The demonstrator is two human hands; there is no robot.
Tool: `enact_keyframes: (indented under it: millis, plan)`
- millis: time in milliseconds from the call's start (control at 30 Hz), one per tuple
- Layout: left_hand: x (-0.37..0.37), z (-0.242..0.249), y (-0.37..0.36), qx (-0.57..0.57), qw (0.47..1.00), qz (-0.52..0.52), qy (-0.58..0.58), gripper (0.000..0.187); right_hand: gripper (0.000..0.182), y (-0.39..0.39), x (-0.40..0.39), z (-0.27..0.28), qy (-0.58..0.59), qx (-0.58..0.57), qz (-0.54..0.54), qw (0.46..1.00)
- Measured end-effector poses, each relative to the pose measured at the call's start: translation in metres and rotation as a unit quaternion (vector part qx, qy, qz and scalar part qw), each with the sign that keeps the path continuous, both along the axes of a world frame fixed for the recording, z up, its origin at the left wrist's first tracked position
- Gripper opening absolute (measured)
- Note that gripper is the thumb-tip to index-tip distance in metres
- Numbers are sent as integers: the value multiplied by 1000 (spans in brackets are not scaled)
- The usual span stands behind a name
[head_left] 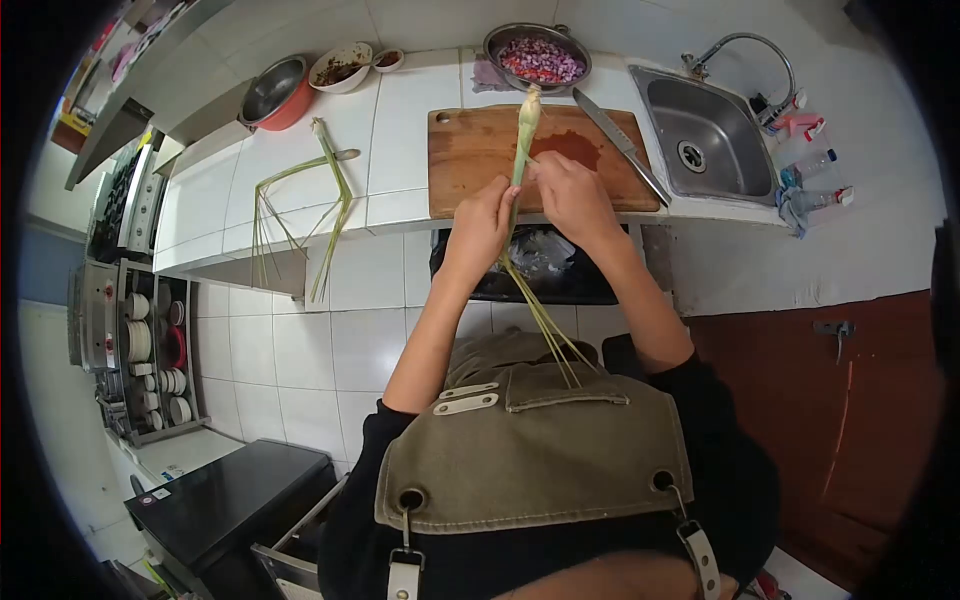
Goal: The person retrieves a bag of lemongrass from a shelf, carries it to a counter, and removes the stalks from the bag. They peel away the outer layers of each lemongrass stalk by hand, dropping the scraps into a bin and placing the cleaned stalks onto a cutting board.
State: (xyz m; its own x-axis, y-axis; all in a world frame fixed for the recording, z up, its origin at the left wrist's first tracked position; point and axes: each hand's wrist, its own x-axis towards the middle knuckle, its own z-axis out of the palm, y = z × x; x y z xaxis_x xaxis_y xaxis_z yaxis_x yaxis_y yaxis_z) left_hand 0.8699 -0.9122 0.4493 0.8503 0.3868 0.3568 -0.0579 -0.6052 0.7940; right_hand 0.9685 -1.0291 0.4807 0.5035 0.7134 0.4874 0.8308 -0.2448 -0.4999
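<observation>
A lemongrass stalk [523, 140] is held upright in front of me, its pale bulb end over the wooden cutting board [465, 150] and its long leaves hanging toward my apron. My left hand [482, 218] is wrapped round the middle of the stalk. My right hand [572, 200] is closed at the stalk's right side, fingers pinched against it; whether they grip a peeled leaf cannot be made out. Wet reddish stains mark the board. On its right side lies a large knife [622, 138], blade slanting toward me.
Behind the board stands a metal bowl [492, 42] of chopped purple and red pieces. A steel sink [690, 110] with bottles beside it is at right. More lemongrass [335, 172] lies left, its leaves over the counter edge. Bowls [285, 95] stand behind. A black bin [590, 285] sits below the board.
</observation>
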Motion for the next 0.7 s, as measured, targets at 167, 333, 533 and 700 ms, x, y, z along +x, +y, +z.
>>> enact_keyframes:
  millis: [167, 333, 533, 700]
  plan:
    - [1, -4, -4, 34, 998, 46, 14, 23, 6, -4, 4, 1, -112, 22, -42, 993]
    - [-10, -31, 11, 21, 995, 52, 86, 25, 8, -29, 30, 0, -168, 78, -128, 974]
    - [-55, -29, 49, -193, 970, 88, 121, 25, 16, -105, 81, 26, 118, 141, -209, 960]
    - [-53, 18, 51, -225, 970, 77, -45, 19, 14, -80, 34, -2, 61, 55, -1, 997]
